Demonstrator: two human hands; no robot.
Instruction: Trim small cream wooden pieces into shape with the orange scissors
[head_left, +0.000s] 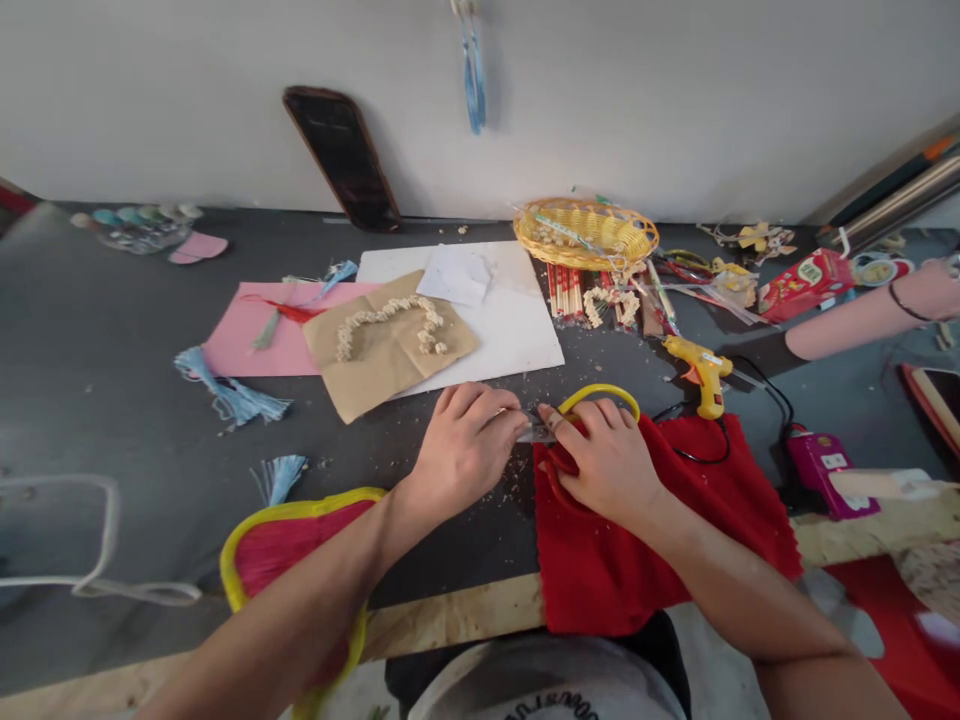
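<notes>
My right hand (611, 455) is closed around a pair of scissors, near the blades. A yellow handle loop (604, 390) sticks out above its fingers, and a little orange-red shows under the palm. The short grey blades (537, 432) point left toward my left hand (472, 435). Its fingertips are pinched right beside the blade tips; whatever they hold is hidden or too small to make out. Under my right hand lies a red cloth (660, 550). Pale crumbs are scattered on the dark table around both hands.
Brown paper (375, 370) with a beaded strand (390, 318) lies behind my left hand. Blue tassels (232, 390) are at left, near a yellow-rimmed pink fan-like piece (300, 540). A yellow glue gun (701, 375), its cord and a wicker basket (536, 245) stand right. Another person's arm (870, 315) reaches in.
</notes>
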